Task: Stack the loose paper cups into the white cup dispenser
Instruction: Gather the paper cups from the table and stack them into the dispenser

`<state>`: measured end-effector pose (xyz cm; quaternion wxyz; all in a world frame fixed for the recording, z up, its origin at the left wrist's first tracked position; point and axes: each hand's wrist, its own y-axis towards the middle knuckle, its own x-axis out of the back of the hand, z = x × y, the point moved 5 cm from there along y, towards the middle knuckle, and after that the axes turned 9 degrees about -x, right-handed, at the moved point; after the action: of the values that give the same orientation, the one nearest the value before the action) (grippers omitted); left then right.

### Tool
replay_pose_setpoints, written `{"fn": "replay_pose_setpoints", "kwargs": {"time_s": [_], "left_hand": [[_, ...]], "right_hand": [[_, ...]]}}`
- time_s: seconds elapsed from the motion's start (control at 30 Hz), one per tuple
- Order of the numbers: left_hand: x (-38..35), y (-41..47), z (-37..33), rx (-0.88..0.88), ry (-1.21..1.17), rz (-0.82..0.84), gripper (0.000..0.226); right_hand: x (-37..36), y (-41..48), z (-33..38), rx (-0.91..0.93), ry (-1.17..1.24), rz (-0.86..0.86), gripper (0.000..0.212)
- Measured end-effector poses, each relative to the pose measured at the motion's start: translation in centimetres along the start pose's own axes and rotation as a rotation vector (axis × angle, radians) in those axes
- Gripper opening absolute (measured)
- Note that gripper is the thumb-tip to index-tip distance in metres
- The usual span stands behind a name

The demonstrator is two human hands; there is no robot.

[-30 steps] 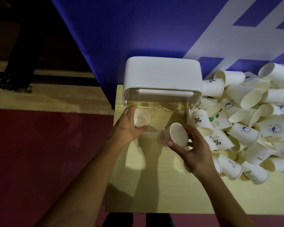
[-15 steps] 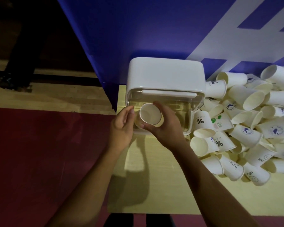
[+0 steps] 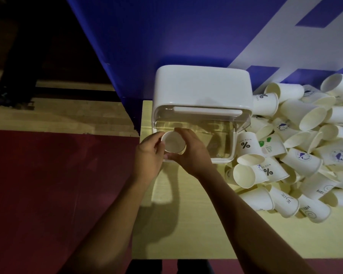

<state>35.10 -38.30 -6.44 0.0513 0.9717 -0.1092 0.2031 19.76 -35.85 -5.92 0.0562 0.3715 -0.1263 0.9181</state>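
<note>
both hands point(image 3: 150, 155) point(image 3: 192, 153) curl round one paper cup point(image 3: 173, 142) at the dispenser point(image 3: 202, 88); their fingers hide its body, and the loose pile point(image 3: 297, 147) runs off frame right.

Left hand point(image 3: 149, 154), right hand point(image 3: 193, 153), seemingly curled

The cup point(image 3: 173, 142) between my left hand point(image 3: 149, 155) and right hand point(image 3: 192, 153) is thin paper, matt off-white inside, with a rolled rim. The dispenser point(image 3: 203, 86) has a smooth white plastic hood with a soft sheen. Its window point(image 3: 216, 135) is clear, glossy plastic that catches reflections. The pile point(image 3: 305, 155) is the same matt paper, some of it printed in dark ink. The table point(image 3: 196, 224) looks like pale, smooth wood laminate. The wall point(image 3: 166, 32) is flat matt blue with white print. The floor point(image 3: 48, 184) is dull red.
</note>
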Motion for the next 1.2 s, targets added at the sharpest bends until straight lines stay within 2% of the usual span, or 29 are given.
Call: {"fn": "replay_pose_setpoints", "kwargs": {"time_s": [0.23,0.47,0.67,0.9,1.07,1.2], "left_hand": [[-0.2,0.2,0.1,-0.042,0.197,0.057,0.038],[0.2,0.1,-0.7,-0.04,0.173,0.081,0.034],[1.0,-2.2,-6.2,-0.2,0.165,0.064,0.035],[-6.8,-2.3,-14.7,-0.466,0.237,0.426,0.049],[-13.9,-1.5,-16.3,-0.732,0.503,0.701,0.069],[-17.8,0.0,-15.1,-0.896,0.775,0.794,0.079]], "right_hand": [[-0.9,-0.2,-0.7,-0.068,-0.012,0.03,0.088],[-0.1,-1.1,-0.7,-0.131,0.005,0.022,0.101],[4.6,-7.1,-1.5,-0.145,-0.012,-0.079,0.079],[13.2,-15.5,-4.9,-0.304,0.075,-0.291,0.059],[18.2,-19.5,-9.4,-0.396,0.106,-0.377,0.054],[21.0,-20.9,-13.5,-0.427,0.139,-0.378,0.051]]}}
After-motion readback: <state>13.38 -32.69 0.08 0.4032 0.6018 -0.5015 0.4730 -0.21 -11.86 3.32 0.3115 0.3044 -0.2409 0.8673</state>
